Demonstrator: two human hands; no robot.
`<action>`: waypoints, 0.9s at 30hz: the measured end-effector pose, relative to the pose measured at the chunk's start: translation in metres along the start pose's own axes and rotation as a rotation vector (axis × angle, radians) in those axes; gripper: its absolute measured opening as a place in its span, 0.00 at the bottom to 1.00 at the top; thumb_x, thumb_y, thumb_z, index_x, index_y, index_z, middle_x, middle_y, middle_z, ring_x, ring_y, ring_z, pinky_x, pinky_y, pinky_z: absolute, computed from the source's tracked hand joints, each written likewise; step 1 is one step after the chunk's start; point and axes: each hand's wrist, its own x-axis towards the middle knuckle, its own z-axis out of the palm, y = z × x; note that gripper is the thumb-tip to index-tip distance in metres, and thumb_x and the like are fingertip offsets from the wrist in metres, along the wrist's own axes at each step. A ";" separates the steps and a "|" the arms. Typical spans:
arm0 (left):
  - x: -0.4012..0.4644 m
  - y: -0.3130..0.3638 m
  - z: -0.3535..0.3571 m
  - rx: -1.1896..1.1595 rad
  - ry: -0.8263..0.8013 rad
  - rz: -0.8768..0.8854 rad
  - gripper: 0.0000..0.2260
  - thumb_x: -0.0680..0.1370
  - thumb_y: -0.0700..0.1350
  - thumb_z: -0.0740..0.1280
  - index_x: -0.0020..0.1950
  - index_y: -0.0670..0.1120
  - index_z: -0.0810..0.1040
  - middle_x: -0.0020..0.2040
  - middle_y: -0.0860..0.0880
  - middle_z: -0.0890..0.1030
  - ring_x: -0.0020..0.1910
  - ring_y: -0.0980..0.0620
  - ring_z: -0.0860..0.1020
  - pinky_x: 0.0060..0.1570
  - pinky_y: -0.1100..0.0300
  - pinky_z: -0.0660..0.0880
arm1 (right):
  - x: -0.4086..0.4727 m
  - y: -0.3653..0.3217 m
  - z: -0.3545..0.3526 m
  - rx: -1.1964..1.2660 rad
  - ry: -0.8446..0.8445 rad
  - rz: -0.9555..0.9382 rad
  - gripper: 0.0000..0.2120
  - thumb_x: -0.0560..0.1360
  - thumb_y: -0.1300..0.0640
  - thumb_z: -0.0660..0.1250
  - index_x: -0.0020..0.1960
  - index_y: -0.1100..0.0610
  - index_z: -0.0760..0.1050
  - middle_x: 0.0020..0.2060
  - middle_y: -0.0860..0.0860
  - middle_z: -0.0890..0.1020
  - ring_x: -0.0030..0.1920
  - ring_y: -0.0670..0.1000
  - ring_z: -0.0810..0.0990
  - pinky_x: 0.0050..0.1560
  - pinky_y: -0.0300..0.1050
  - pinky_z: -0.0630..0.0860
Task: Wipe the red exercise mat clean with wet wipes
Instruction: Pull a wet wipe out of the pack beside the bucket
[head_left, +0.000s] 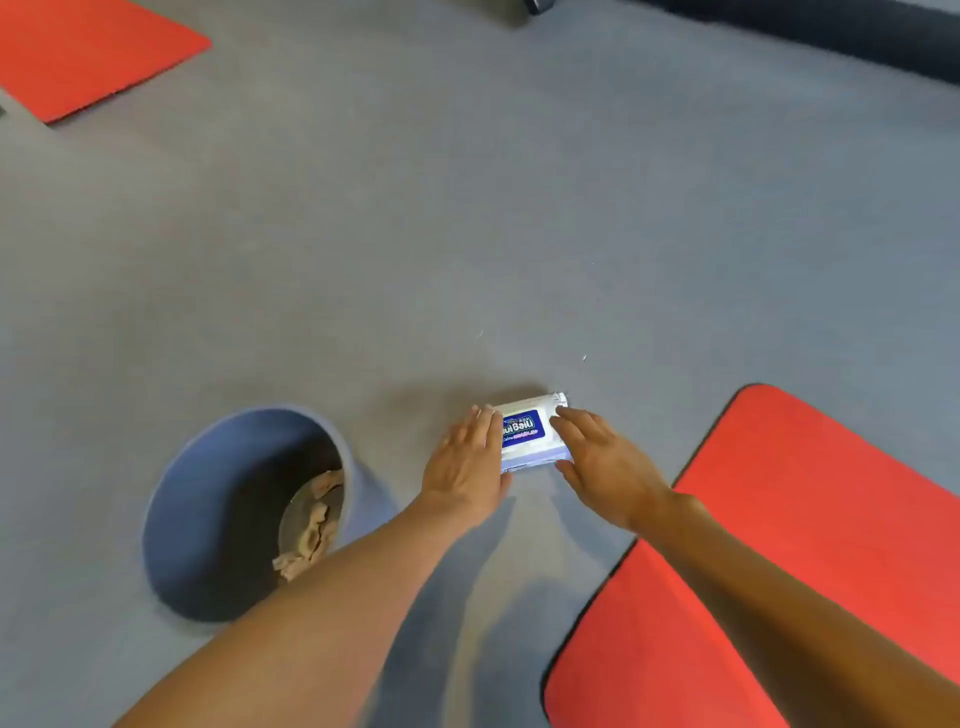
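A white pack of wet wipes (527, 434) with a blue label lies on the grey floor (467, 234). My left hand (465, 470) rests against its left end with fairly straight fingers. My right hand (602, 467) lies on its right end, fingers over the top and thumb at the near side. The red exercise mat (810, 545) with a black edge lies at the lower right, under my right forearm.
A blue bin (208, 519) with crumpled used wipes inside stands at the lower left, beside my left forearm. A second red mat (78, 52) lies at the far left. A dark object (831, 31) runs along the top right.
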 end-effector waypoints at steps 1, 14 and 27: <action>0.005 0.001 0.013 0.034 0.005 -0.010 0.37 0.85 0.56 0.61 0.85 0.41 0.46 0.86 0.44 0.49 0.85 0.44 0.49 0.82 0.51 0.50 | 0.007 0.005 0.013 -0.002 0.014 -0.021 0.27 0.83 0.55 0.64 0.79 0.61 0.63 0.79 0.56 0.63 0.79 0.57 0.62 0.74 0.53 0.69; 0.053 -0.019 0.097 -0.281 0.141 -0.063 0.39 0.81 0.51 0.72 0.83 0.40 0.56 0.80 0.44 0.61 0.79 0.44 0.61 0.74 0.54 0.65 | 0.079 0.039 0.082 -0.060 -0.049 -0.058 0.35 0.81 0.37 0.61 0.81 0.51 0.58 0.76 0.51 0.64 0.76 0.55 0.58 0.72 0.56 0.65; 0.025 -0.002 0.095 -0.257 0.015 0.165 0.34 0.85 0.62 0.59 0.86 0.48 0.53 0.86 0.53 0.52 0.84 0.53 0.41 0.80 0.52 0.56 | 0.001 0.044 0.099 -0.145 0.222 -0.045 0.17 0.74 0.49 0.74 0.57 0.59 0.82 0.58 0.56 0.83 0.56 0.63 0.81 0.45 0.57 0.81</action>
